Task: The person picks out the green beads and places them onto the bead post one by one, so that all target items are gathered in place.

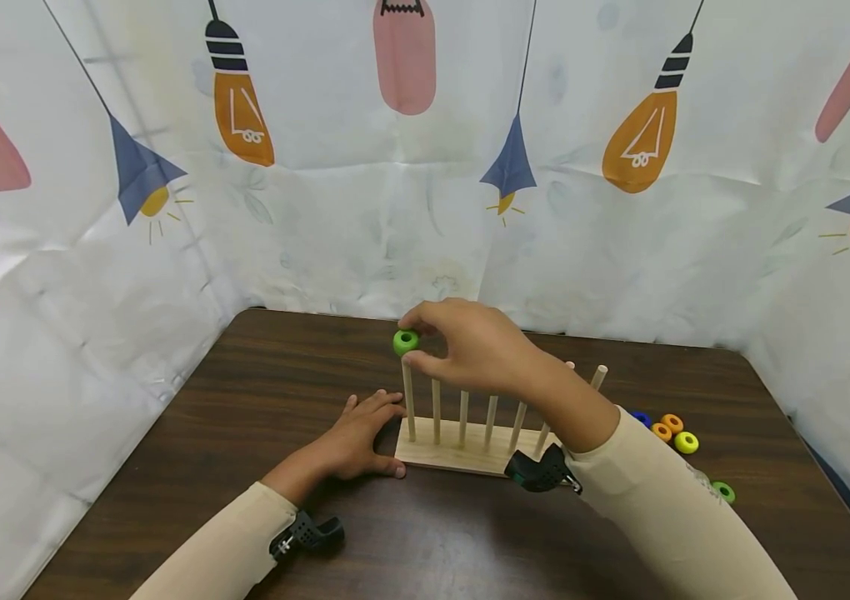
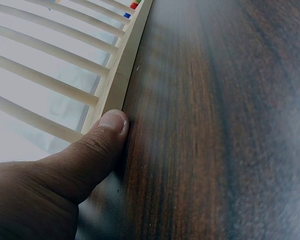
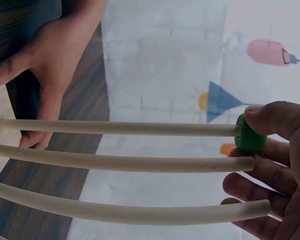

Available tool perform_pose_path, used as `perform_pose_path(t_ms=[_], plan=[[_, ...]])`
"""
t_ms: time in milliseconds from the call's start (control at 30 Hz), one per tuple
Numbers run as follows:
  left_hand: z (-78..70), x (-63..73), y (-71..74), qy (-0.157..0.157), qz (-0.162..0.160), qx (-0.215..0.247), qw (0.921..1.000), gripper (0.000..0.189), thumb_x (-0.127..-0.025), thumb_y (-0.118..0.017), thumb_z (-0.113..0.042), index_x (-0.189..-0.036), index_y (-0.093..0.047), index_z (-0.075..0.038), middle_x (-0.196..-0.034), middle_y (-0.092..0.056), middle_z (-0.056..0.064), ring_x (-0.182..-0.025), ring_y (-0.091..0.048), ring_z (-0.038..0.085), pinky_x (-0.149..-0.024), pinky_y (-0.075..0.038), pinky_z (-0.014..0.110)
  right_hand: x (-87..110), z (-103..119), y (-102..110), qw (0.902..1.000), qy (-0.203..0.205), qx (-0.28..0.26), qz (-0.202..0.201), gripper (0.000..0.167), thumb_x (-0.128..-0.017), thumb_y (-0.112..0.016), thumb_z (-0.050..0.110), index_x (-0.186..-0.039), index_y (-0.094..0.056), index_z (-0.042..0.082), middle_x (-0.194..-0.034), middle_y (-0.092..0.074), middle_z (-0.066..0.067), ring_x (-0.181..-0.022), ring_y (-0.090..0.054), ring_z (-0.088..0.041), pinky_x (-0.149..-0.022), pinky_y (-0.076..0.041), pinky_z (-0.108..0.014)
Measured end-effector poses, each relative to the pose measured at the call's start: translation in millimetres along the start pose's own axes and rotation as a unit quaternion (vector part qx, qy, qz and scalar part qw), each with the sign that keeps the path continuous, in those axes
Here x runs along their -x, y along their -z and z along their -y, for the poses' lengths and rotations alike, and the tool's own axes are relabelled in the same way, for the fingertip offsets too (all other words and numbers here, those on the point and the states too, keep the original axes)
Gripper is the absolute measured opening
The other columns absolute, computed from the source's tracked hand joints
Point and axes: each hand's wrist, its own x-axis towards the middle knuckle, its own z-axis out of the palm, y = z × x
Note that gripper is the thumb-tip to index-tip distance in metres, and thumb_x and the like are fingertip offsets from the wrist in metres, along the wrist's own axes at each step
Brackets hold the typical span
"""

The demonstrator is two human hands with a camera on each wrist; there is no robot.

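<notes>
A pale wooden rack with several upright pegs stands on the table. My right hand pinches a green ring between thumb and fingers, right at the top of the leftmost peg. In the right wrist view the green ring meets the tip of that peg, while the other fingers spread behind the neighbouring pegs. My left hand rests at the rack's left end with fingers extended. In the left wrist view its thumb touches the corner of the base.
Right of the rack lie loose rings on the dark table: a blue one, orange ones, a yellow one and a green one, partly behind the right sleeve. A printed curtain hangs behind the table.
</notes>
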Motion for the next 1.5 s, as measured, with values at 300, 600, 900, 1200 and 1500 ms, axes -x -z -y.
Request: perform_pose_path(t_ms=[300, 600, 900, 1200, 1500], plan=[[-0.2, -1.6, -0.4, 0.002, 0.0, -0.002, 1.0, 0.081, -0.079, -0.086, -0.052, -0.144, -0.053, -0.016, -0.164, -0.032, 0.01, -0.154, -0.017, 0.038, -0.119, -0.003, 0.068, 2.3, -1, 0, 0.9993, -0.009, 0.023, 0.026, 0.038, -0.095, -0.074, 0.039, -0.127, -0.068, 0.021, -0.12, -0.068, 0.007, -0.111, -0.061, -0.014, -0.08, -0.054, -0.037], [-4.2, -2.4, -0.3, 0.0, -0.003, -0.013, 0.9999, 0.08, -0.079, -0.087, -0.052, -0.144, -0.054, -0.017, -0.163, -0.033, 0.01, -0.154, -0.018, 0.037, -0.119, -0.004, 0.067, 24.8, -7, 13, 0.9986, -0.031, 0.041, 0.007, 0.036, -0.097, -0.071, 0.043, -0.125, -0.07, 0.021, -0.119, -0.067, 0.009, -0.11, -0.061, -0.012, -0.082, -0.055, -0.038], [-2.6, -2.1, -1.0, 0.004, -0.003, -0.021, 0.9998, 0.083, -0.08, -0.085, -0.054, -0.146, -0.052, -0.017, -0.164, -0.032, 0.009, -0.154, -0.017, 0.035, -0.12, -0.003, 0.064, 62.3, -24, 30, 0.9969, -0.054, 0.049, -0.028, 0.034, -0.096, -0.073, 0.04, -0.123, -0.071, 0.02, -0.119, -0.067, 0.006, -0.114, -0.061, -0.016, -0.084, -0.055, -0.044], [-0.1, -1.1, -1.2, 0.001, -0.007, -0.019, 0.9998, 0.083, -0.08, -0.086, -0.052, -0.146, -0.053, -0.015, -0.163, -0.034, 0.011, -0.154, -0.018, 0.037, -0.12, -0.005, 0.065, 97.5, -45, 49, 0.9946, -0.06, 0.058, -0.063, 0.032, -0.094, -0.078, 0.031, -0.12, -0.071, 0.015, -0.115, -0.067, 0.006, -0.109, -0.059, -0.018, -0.085, -0.054, -0.042], [0.0, 0.3, -1.2, 0.002, -0.006, -0.019, 0.9998, 0.083, -0.079, -0.086, -0.052, -0.146, -0.053, -0.016, -0.163, -0.033, 0.01, -0.154, -0.019, 0.037, -0.12, -0.004, 0.065, 138.2, -65, 54, 0.9901, -0.033, 0.077, -0.113, 0.037, -0.089, -0.083, 0.019, -0.124, -0.069, 0.019, -0.12, -0.067, 0.007, -0.099, -0.06, -0.011, -0.079, -0.053, -0.036]])
